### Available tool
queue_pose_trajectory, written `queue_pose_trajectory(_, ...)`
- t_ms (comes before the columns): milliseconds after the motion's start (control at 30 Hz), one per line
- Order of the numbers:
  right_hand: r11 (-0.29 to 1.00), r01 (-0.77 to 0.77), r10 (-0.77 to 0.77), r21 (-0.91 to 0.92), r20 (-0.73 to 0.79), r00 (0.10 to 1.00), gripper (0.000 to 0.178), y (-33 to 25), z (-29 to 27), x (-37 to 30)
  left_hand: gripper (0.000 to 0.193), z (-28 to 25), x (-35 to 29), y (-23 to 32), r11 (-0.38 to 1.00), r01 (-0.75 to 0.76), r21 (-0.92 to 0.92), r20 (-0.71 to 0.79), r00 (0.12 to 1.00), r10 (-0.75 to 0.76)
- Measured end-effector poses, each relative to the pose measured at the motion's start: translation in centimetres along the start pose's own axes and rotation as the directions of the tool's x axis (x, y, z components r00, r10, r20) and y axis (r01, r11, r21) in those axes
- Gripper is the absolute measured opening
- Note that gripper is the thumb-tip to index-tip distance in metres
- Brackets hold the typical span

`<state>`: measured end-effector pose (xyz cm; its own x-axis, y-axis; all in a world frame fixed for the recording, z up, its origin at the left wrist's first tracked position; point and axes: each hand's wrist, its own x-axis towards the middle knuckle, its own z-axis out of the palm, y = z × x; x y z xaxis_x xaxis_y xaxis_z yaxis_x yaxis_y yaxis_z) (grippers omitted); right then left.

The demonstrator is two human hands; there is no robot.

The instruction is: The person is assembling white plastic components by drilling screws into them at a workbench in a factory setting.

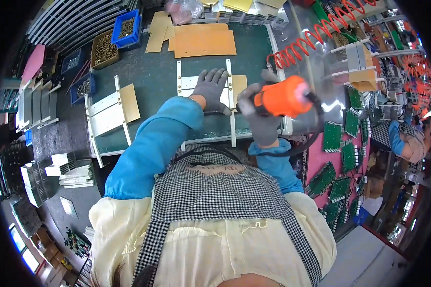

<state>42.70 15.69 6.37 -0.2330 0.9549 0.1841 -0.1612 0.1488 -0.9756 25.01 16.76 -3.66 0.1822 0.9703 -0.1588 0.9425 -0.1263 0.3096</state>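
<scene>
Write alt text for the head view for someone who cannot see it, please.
A person's gloved right hand holds an orange corded tool at the edge of a white frame on a green table, the gloved left hand flat on the frame. Another frame lies to its left.

The left grip (211,90) is gloved in grey, as is the right grip (259,111), whose power tool (282,97) is bright orange and black. Under the left grip, the frame (187,83) is white on a dark green surface (155,81); beyond it, flat sheets (203,40) are tan-orange. Beyond the right grip the coiled hose (285,58) is red; to its right, circuit boards (332,137) are green. Behind both grips, sleeves (151,138) are blue, the apron (225,191) black-and-white checked, the shirt (187,248) cream.
</scene>
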Motion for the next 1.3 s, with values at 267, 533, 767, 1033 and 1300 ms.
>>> queue_pose_trajectory(267, 0.992, 0.077, -0.065, -0.103, 0.114, 0.991, 0.06, -1.5, 1.4, 0.9, 0.136, 0.3, 0.3, -0.1, 0.999, 0.019, 0.045, 0.011, 1.0, -0.02)
queue_pose_trajectory(533, 0.995, 0.02, -0.027, 0.098, 0.068, 0.997, 0.061, -0.4, 0.5, 2.9, 0.139, -1.5, 0.1, 0.3, 1.0, 0.013, 0.026, 0.095, 0.995, -0.015)
queue_pose_trajectory(767, 0.993, 0.057, -0.064, 0.104, 0.074, 0.995, 0.066, -0.1, 0.2, 3.0, 0.138, -1.5, -0.3, 0.5, 0.999, 0.025, 0.022, 0.101, 0.995, -0.028)
queue_pose_trajectory(1033, 0.962, -0.053, 0.001, 0.269, 0.19, 0.982, 0.039, -3.7, -2.2, 4.6, 0.108, -1.1, -4.9, 1.1, 0.987, 0.114, -0.117, -0.239, 0.961, -0.14)
queue_pose_trajectory(1300, 0.828, 0.213, -0.152, 0.519, -0.158, 0.976, 0.026, -2.1, 4.6, 8.5, 0.066, 1.0, -9.4, -4.1, 0.433, 0.538, -0.723, -0.042, 0.592, -0.805)
